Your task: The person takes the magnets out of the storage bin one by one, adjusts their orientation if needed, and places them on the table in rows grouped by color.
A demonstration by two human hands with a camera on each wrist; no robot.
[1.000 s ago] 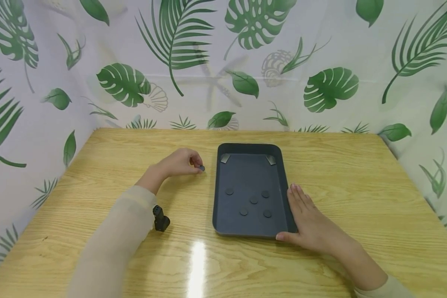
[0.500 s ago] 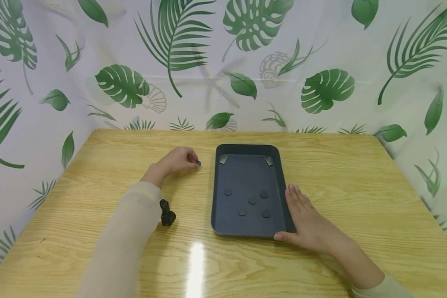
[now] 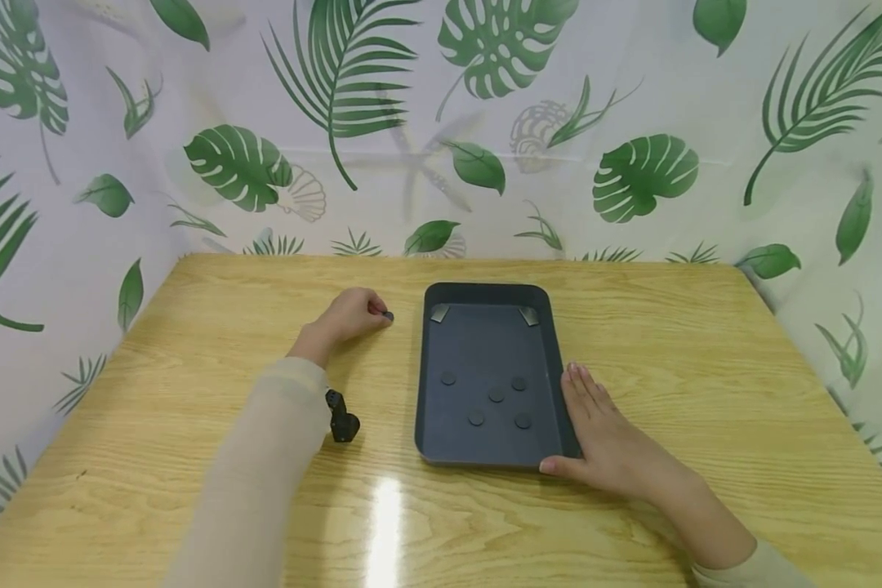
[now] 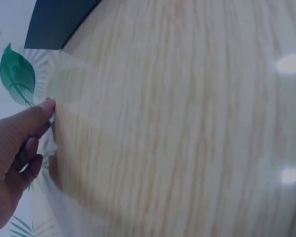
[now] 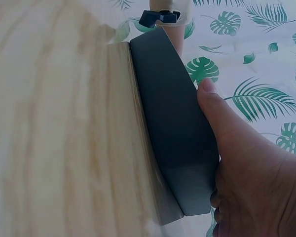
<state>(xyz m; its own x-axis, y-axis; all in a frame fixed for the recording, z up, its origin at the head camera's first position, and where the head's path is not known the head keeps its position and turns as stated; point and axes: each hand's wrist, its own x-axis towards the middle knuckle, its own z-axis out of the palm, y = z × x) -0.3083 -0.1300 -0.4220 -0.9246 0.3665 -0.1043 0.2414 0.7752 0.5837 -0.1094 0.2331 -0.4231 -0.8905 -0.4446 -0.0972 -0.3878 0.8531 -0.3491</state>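
Observation:
My left hand point(image 3: 350, 314) is left of the tray near its far end and pinches a small dark disc point(image 3: 389, 316) between thumb and fingertips. In the left wrist view the thumb and fingertips meet at the left side, with the disc hidden. A dark grey rectangular tray point(image 3: 485, 343) lies on the table, with several similar discs, one of them a disc point(image 3: 496, 396), spread over its near half. My right hand point(image 3: 613, 445) rests along the tray's right side, fingers straight and thumb at the near corner. The right wrist view shows the thumb point(image 5: 207, 91) at the rim.
Two silvery pieces sit in the tray's far corners, including a left piece point(image 3: 439, 313). A black wrist camera point(image 3: 343, 418) sticks out from the left sleeve. The wooden table point(image 3: 669, 327) meets a leaf-patterned cloth point(image 3: 382, 188) at its back edge.
My left hand has shifted slightly away toward the back of the table and a little left, with the disc still pinched. The right hand and the tray hold the same place relative to each other.

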